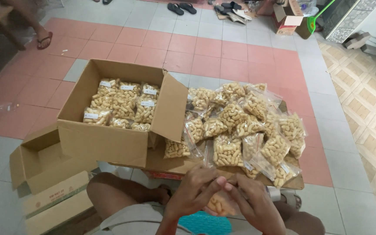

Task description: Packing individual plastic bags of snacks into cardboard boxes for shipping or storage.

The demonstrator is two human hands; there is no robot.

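My left hand [192,191] and my right hand [251,202] meet at the bottom centre, both gripping one small clear bag of yellow puffed snacks [217,204] above my lap. The bag is mostly hidden by my fingers. Just beyond my hands lies a heap of similar snack bags [240,126] on a flat sheet of cardboard [170,164]. An open cardboard box [105,141] to the left holds several labelled snack bags [122,104] packed in rows.
An empty smaller carton [44,163] sits at the lower left beside my knee. Another person's sandalled foot [44,39] is at the top left. Sandals [181,8], a carton [286,19] and a green broom [316,19] lie at the far edge of the tiled floor.
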